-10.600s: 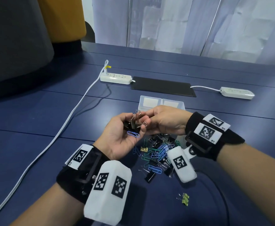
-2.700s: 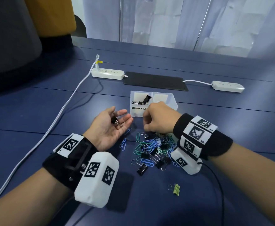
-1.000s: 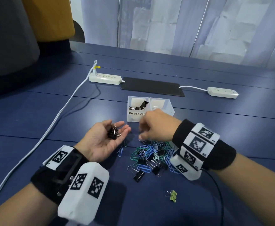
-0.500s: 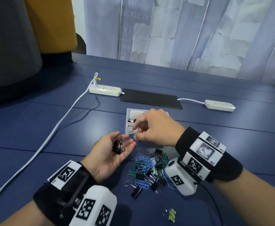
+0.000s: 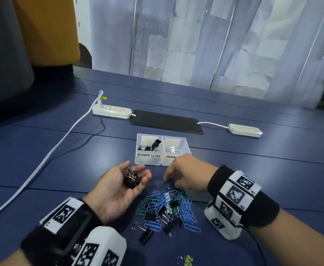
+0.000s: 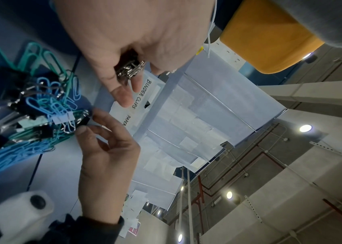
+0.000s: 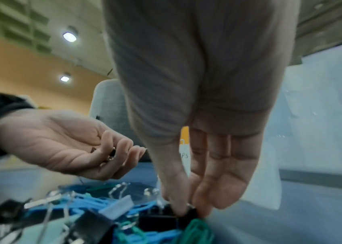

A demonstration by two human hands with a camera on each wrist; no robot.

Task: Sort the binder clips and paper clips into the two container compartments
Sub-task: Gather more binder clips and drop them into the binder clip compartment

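Note:
A clear two-compartment container [image 5: 149, 160] stands on the blue table; its left part reads "BINDER CLIPS" and holds black binder clips [image 5: 151, 145], its right part reads "PAPER". Near me lies a mixed pile [image 5: 169, 210] of blue and green paper clips and black binder clips. My left hand [image 5: 119, 187] lies palm up left of the pile, with several black binder clips [image 5: 131, 179] resting in the cupped palm. My right hand [image 5: 184, 175] reaches down at the pile's far edge, where thumb and fingers pinch a black binder clip [image 7: 166, 214].
A green binder clip [image 5: 188, 262] lies alone near the table's front edge. Behind the container are a black mat [image 5: 167, 121], two white power strips [image 5: 111, 111] [image 5: 245, 130], and a white cable [image 5: 47, 158] running down the left side.
My right hand has dropped from in front of the container to the pile's far edge and now pinches a black binder clip. The left hand stays palm up with its clips.

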